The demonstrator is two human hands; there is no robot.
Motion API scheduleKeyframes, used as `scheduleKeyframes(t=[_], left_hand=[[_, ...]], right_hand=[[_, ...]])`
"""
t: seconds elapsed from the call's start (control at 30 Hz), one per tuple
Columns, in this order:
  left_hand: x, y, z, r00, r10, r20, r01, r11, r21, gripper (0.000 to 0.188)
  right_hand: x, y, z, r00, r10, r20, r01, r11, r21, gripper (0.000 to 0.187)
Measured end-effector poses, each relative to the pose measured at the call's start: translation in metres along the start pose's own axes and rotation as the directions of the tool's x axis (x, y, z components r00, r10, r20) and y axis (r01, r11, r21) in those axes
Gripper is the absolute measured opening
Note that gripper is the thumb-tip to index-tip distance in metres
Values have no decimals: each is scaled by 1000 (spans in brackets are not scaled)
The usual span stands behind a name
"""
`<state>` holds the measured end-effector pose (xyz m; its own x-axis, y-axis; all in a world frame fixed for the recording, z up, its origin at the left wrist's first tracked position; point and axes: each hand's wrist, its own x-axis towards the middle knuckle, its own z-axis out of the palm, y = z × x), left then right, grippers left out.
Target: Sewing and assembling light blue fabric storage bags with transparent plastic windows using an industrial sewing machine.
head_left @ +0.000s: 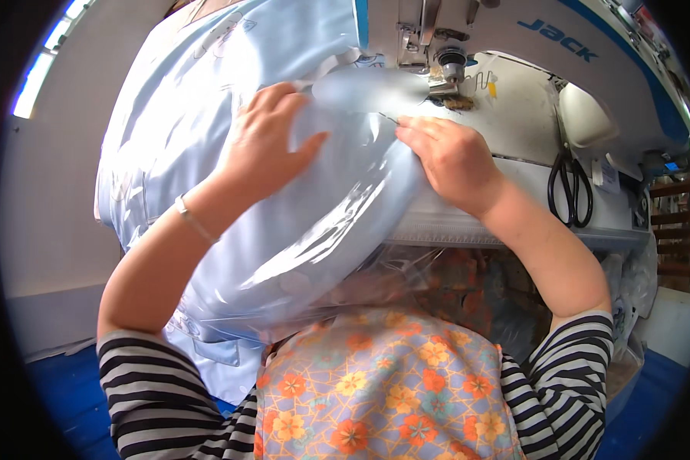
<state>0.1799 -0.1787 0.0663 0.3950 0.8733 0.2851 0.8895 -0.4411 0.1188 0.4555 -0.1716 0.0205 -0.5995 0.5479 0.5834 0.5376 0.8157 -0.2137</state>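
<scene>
On pale-blue fabric (314, 199), both hands (264, 146) (456, 161)

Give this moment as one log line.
left hand: on pale-blue fabric | right hand: at fabric's edge | ahead: sewing machine | right: black-handled scissors

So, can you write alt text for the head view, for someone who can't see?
A person's left hand rests, fingers parted, on shiny pale-blue cloth at a white sewing machine, while the right hand pinches the cloth's edge. Black-handled scissors sit farther right.
</scene>
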Motion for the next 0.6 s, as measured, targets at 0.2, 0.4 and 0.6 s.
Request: scheduleKeyframes(t=[0.2, 0.4, 0.6], left_hand=[[10, -76, 17, 996, 20, 84, -20, 1000, 6, 47], [53, -123, 35, 978, 182, 100, -186, 982, 33, 48], [95, -146, 47, 941, 321, 103, -331, 940, 88, 49]], right_hand=[[15, 11, -3, 998, 29, 49, -31, 999, 23, 22], [19, -13, 0, 864, 407, 297, -430, 289, 855, 25], [47, -37, 31, 866, 117, 486, -498, 282, 820, 44]])
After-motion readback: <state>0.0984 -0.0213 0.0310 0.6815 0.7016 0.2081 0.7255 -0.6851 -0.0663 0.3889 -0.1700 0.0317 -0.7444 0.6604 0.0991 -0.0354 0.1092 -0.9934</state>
